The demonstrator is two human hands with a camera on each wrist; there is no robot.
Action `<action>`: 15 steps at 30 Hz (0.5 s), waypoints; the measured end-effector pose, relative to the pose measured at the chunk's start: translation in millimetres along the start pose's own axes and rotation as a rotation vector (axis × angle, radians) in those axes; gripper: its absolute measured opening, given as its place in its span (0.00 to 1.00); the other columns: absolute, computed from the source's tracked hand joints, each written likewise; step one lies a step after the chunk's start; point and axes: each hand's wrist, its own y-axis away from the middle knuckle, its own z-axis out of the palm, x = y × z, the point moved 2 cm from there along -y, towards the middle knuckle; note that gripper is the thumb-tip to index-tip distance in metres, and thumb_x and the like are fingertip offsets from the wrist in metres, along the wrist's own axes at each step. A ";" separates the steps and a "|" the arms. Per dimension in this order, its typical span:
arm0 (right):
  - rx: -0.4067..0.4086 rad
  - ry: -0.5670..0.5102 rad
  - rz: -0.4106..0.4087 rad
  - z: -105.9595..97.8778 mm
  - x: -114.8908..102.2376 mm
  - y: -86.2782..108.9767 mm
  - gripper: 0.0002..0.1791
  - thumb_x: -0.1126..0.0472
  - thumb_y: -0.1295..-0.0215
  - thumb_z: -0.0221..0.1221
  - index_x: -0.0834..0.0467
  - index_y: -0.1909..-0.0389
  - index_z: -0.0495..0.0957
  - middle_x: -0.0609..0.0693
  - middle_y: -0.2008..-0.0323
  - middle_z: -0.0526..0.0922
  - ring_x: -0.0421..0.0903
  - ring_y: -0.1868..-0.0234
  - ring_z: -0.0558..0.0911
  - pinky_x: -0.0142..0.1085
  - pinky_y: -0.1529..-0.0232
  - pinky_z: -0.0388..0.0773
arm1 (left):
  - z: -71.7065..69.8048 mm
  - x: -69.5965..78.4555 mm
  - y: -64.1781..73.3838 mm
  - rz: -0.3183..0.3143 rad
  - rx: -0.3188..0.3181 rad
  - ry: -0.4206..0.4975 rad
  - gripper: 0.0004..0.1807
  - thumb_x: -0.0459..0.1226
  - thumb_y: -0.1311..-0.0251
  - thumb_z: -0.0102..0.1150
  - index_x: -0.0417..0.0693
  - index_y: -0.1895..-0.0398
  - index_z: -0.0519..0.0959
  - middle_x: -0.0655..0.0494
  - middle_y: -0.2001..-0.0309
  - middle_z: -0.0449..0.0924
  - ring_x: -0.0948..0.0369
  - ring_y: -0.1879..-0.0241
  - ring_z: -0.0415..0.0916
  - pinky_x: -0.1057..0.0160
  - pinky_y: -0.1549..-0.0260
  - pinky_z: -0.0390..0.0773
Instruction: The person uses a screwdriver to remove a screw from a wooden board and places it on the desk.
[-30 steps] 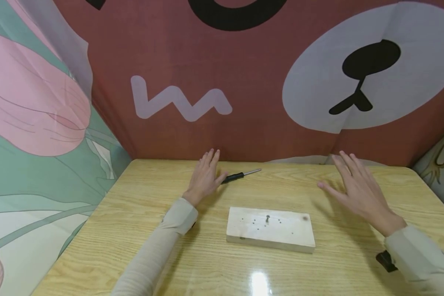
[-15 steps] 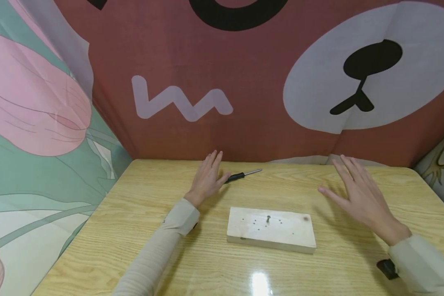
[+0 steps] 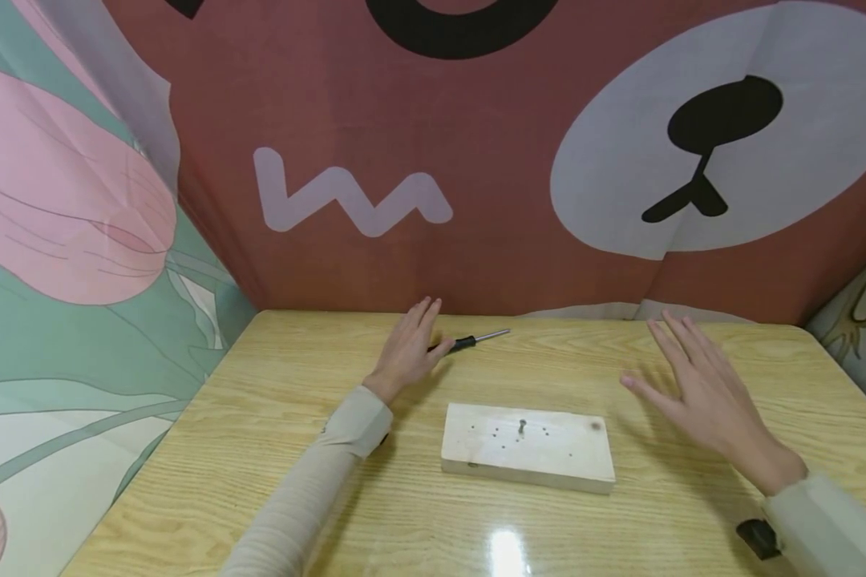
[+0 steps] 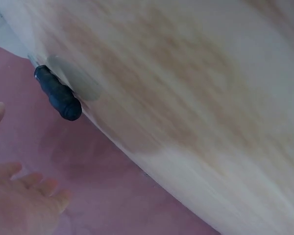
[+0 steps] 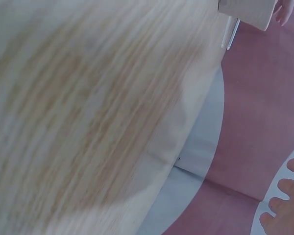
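My left hand (image 3: pixel 407 349) is held over the back of the table with its fingers extended, and in the head view it overlaps the handle of a screwdriver (image 3: pixel 469 342). The left wrist view shows the black screwdriver handle (image 4: pixel 59 93) apart from the fingers. On the right, my right hand (image 3: pixel 707 401) hovers above the table, fingers straight and thumb spread, holding nothing. Between the hands and nearer to me lies a pale wooden block (image 3: pixel 527 457). Small holes dot its top, and one screw (image 3: pixel 523 426) stands upright in it.
The wood-grain table (image 3: pixel 260 425) ends at a reddish cloth backdrop (image 3: pixel 476 264) with a cartoon face. A patterned cloth (image 3: pixel 65 320) hangs along the left side. Below my right sleeve is a small black object (image 3: pixel 758 537).
My left hand has shifted slightly right and toward me, overlapping more of the screwdriver handle. My right hand has lowered a little toward me. Block and screwdriver stay put.
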 end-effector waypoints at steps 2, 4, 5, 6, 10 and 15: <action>-0.008 -0.002 0.002 -0.4 -1.1 2.4 0.49 0.42 0.35 0.61 0.62 0.23 0.52 0.64 0.22 0.49 0.65 0.21 0.46 0.60 0.21 0.36 | 0.0 0.9 0.3 -0.005 -0.011 0.005 0.40 0.54 0.27 0.49 0.48 0.20 0.49 0.45 0.21 0.50 0.48 0.22 0.51 0.49 0.22 0.52; -0.015 -0.004 0.005 -0.2 -2.2 5.1 0.49 0.42 0.35 0.61 0.62 0.23 0.52 0.63 0.22 0.48 0.65 0.21 0.46 0.59 0.21 0.36 | 0.1 1.5 0.5 -0.006 -0.015 0.010 0.40 0.54 0.27 0.49 0.48 0.20 0.49 0.46 0.21 0.50 0.48 0.23 0.51 0.49 0.22 0.53; -0.018 -0.009 0.006 0.0 -3.0 6.4 0.49 0.42 0.35 0.61 0.62 0.23 0.52 0.63 0.21 0.48 0.64 0.21 0.46 0.59 0.21 0.36 | 0.2 1.7 0.7 -0.005 -0.015 0.013 0.40 0.54 0.27 0.49 0.48 0.20 0.49 0.46 0.21 0.50 0.48 0.23 0.51 0.49 0.22 0.53; -0.021 -0.012 0.006 0.3 -3.9 7.4 0.49 0.42 0.36 0.62 0.61 0.23 0.52 0.62 0.21 0.48 0.63 0.21 0.45 0.59 0.21 0.36 | 0.3 1.9 1.1 -0.005 -0.015 0.016 0.40 0.53 0.27 0.49 0.48 0.20 0.49 0.46 0.21 0.51 0.49 0.23 0.52 0.49 0.23 0.53; -0.024 -0.026 -0.009 0.6 -9.0 10.1 0.49 0.43 0.36 0.62 0.60 0.23 0.52 0.62 0.21 0.48 0.63 0.20 0.44 0.61 0.21 0.36 | 1.1 2.3 1.1 0.000 -0.013 0.019 0.39 0.53 0.27 0.50 0.48 0.21 0.50 0.46 0.22 0.52 0.49 0.23 0.53 0.48 0.23 0.55; -0.034 -0.044 -0.025 -0.2 -16.2 13.3 0.49 0.44 0.36 0.63 0.58 0.22 0.51 0.61 0.21 0.49 0.63 0.20 0.44 0.62 0.22 0.36 | 1.6 3.5 0.1 0.010 -0.019 0.026 0.39 0.53 0.27 0.50 0.47 0.21 0.51 0.44 0.23 0.54 0.48 0.24 0.54 0.48 0.24 0.56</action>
